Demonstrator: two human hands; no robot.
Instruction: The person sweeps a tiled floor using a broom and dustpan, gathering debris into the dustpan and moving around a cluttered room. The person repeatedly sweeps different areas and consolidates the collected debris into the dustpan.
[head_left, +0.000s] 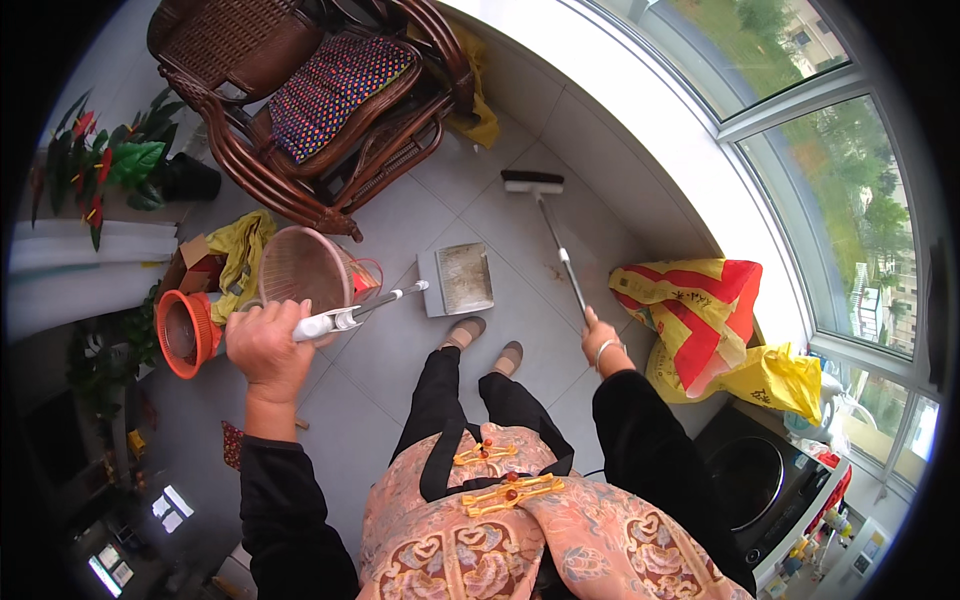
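My left hand grips the white handle end of a long-handled dustpan. The grey pan rests on the tiled floor just in front of my shoes, and its tray looks dusty and stained. In my right hand is the metal pole of a broom. Its dark-bristled head touches the floor ahead and to the right of the pan, apart from it. Brownish debris lies on the tiles beside the broom pole.
A brown rattan chair with a patterned cushion stands ahead on the left. Baskets, an orange one and a pink one, sit left. Yellow-and-red sacks lean by the windowed wall. An induction cooktop is at right. Potted anthurium stands far left.
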